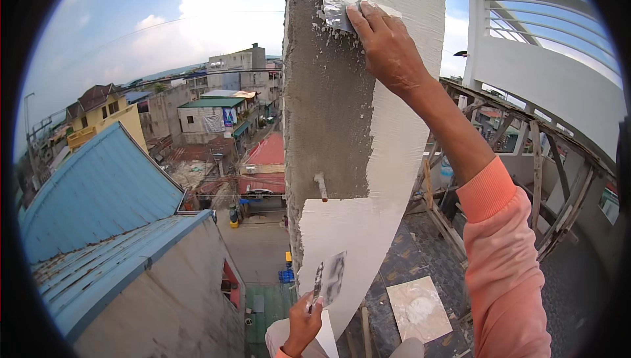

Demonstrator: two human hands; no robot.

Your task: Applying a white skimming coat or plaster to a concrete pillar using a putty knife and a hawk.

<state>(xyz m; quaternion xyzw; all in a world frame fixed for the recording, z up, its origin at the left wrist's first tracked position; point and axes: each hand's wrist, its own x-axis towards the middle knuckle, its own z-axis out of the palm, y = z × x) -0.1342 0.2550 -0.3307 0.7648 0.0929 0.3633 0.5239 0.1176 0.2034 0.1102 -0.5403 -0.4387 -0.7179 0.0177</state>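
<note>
A tall concrete column [332, 115] stands before me, partly coated in white putty [401, 128], with a bare grey strip on its left. High on it, my right hand [391, 46] is closed on a flat steel putty blade [338, 11] pressed to the surface where grey meets white. White putty spots the fingers. Low down, my left hand [303, 324] is closed round a putty-spattered tool [317, 284], apparently a trowel; its full shape is hard to make out. A short whitish pipe stub [321, 187] sticks out of the grey strip.
Left of the column is a drop to a street [259, 239], beside a blue metal roof [105, 174]. On the dark floor below right lies a square board [419, 309] with white powder or putty. Wooden scaffolding [536, 174] and a white railing wall [526, 62] stand at right.
</note>
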